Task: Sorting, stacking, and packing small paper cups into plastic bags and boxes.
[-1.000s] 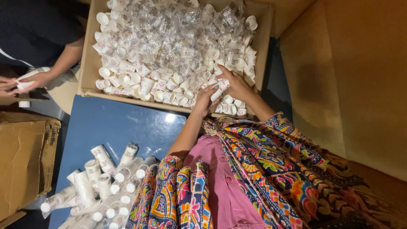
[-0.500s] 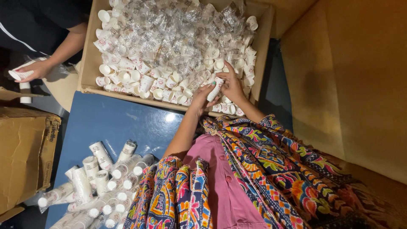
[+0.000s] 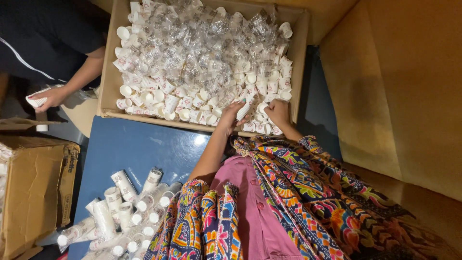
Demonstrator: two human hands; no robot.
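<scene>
A large cardboard box (image 3: 107, 91) is filled with many small white paper cups (image 3: 192, 62), some in clear wrap. Both my hands reach into its near right corner. My left hand (image 3: 230, 117) grips a short stack of white cups (image 3: 244, 109), tilted upward. My right hand (image 3: 278, 113) lies just right of it with fingers curled among loose cups; whether it holds one is hidden. My colourful patterned scarf (image 3: 308, 192) covers my right arm.
A co-worker's hand (image 3: 52, 96) at the left holds another stack of cups. Wrapped sleeves of stacked cups (image 3: 120, 212) lie on the blue table (image 3: 139, 144). A brown cardboard box (image 3: 29, 192) stands at the left. A tan padded surface (image 3: 399, 96) is at the right.
My hands stay at the box's near right corner, the right one drawing slightly back toward the edge. The co-worker's hand with its stack has shifted a little.
</scene>
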